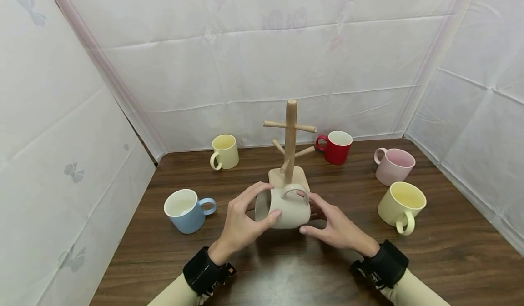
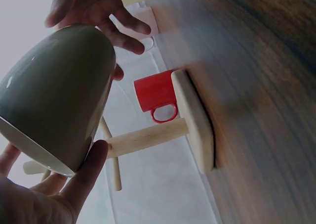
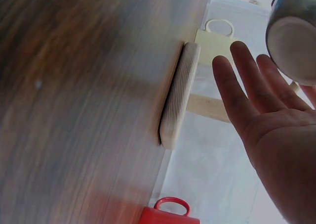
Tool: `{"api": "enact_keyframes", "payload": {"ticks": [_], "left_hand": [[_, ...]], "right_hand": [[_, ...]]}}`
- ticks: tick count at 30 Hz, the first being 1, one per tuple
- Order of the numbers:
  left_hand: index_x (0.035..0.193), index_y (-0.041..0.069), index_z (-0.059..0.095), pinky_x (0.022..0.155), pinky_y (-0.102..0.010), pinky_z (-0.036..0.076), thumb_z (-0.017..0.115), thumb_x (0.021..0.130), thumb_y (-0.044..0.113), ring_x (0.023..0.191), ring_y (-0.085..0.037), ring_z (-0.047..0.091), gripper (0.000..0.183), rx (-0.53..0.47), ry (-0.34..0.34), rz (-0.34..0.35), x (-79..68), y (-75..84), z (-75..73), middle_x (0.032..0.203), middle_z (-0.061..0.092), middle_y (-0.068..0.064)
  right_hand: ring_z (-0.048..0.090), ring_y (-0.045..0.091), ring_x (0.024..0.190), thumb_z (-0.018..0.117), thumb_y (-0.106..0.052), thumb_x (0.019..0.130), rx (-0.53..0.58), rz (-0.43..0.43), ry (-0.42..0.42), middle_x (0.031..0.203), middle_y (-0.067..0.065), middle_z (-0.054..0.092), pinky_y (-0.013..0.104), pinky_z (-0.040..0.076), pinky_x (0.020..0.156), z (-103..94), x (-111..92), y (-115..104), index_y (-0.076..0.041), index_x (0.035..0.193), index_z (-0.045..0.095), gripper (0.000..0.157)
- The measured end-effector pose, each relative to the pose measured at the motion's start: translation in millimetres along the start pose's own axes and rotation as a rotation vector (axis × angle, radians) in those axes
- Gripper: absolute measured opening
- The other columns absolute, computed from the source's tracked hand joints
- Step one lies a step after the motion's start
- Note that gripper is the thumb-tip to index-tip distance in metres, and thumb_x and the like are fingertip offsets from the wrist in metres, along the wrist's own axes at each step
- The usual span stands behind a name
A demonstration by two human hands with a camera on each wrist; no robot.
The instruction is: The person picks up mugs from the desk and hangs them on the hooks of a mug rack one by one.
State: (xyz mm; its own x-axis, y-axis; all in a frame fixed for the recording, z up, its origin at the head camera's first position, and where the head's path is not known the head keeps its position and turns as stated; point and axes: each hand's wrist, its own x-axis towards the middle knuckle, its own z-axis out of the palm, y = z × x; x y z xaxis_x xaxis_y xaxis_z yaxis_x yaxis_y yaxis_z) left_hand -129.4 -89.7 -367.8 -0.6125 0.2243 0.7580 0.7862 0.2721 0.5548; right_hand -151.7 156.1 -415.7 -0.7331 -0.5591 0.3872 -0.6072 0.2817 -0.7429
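Observation:
A light grey-beige mug [image 1: 291, 209] is held on its side in front of a wooden mug rack [image 1: 291, 147], mouth to the left and handle up. My left hand [image 1: 247, 215] grips it at the rim, thumb on the near side and fingers at the far side. At its base end is my right hand [image 1: 337, 226], fingers loosely extended and spread. The right wrist view has those fingertips [image 3: 239, 48] right beside the mug's round base [image 3: 296, 48]. In the left wrist view the mug [image 2: 61, 90] hides part of the rack.
Behind stand a yellow mug [image 1: 226, 153] and a red mug [image 1: 336, 147]. A blue mug [image 1: 188, 213] is at left; a pink mug [image 1: 394, 167] and another yellow mug [image 1: 401, 206] are at right. White curtains [image 1: 262, 60] enclose the wooden table [image 1: 163, 269].

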Motion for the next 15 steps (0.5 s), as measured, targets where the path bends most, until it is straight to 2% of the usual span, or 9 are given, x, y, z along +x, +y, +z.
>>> {"api": "enact_keyframes", "payload": {"ticks": [3, 7, 11, 15], "left_hand": [[0.119, 0.008, 0.057, 0.059, -0.040, 0.055, 0.072, 0.073, 0.011, 0.088, -0.023, 0.060, 0.048, -0.011, 0.009, -0.034, -2.5, -1.1, 0.1, 0.111, 0.059, -0.013], [0.121, 0.008, 0.057, 0.062, -0.043, 0.055, 0.072, 0.075, 0.011, 0.089, -0.021, 0.061, 0.048, -0.033, 0.008, -0.093, -4.6, -3.1, -0.3, 0.111, 0.060, -0.012], [0.125, 0.013, 0.053, 0.066, -0.044, 0.054, 0.070, 0.078, 0.011, 0.089, -0.021, 0.062, 0.050, -0.102, -0.042, -0.183, -4.7, -5.1, -1.9, 0.108, 0.060, -0.010], [0.128, 0.016, 0.049, 0.068, -0.044, 0.054, 0.068, 0.081, 0.012, 0.092, -0.021, 0.062, 0.051, -0.148, -0.090, -0.237, -5.2, -8.7, -2.1, 0.108, 0.060, -0.009]], "right_hand": [[0.059, 0.016, 0.097, 0.072, -0.018, 0.080, 0.026, -0.016, 0.003, 0.125, 0.001, 0.052, 0.046, 0.051, 0.077, -1.0, 3.9, -15.0, -0.005, 0.138, 0.036, 0.070], [0.059, 0.015, 0.097, 0.073, -0.014, 0.079, 0.025, -0.033, 0.028, 0.123, 0.001, 0.053, 0.039, 0.052, 0.078, -0.1, 6.7, -20.3, -0.005, 0.137, 0.038, 0.068], [0.060, 0.015, 0.095, 0.074, -0.012, 0.078, 0.034, -0.036, 0.065, 0.120, 0.003, 0.055, 0.037, 0.052, 0.077, 0.6, 6.9, -20.2, -0.004, 0.134, 0.042, 0.066], [0.061, 0.016, 0.093, 0.074, -0.011, 0.077, 0.019, -0.033, 0.082, 0.117, 0.008, 0.057, 0.036, 0.052, 0.077, -1.2, 6.0, -20.0, 0.001, 0.132, 0.043, 0.065]]}}
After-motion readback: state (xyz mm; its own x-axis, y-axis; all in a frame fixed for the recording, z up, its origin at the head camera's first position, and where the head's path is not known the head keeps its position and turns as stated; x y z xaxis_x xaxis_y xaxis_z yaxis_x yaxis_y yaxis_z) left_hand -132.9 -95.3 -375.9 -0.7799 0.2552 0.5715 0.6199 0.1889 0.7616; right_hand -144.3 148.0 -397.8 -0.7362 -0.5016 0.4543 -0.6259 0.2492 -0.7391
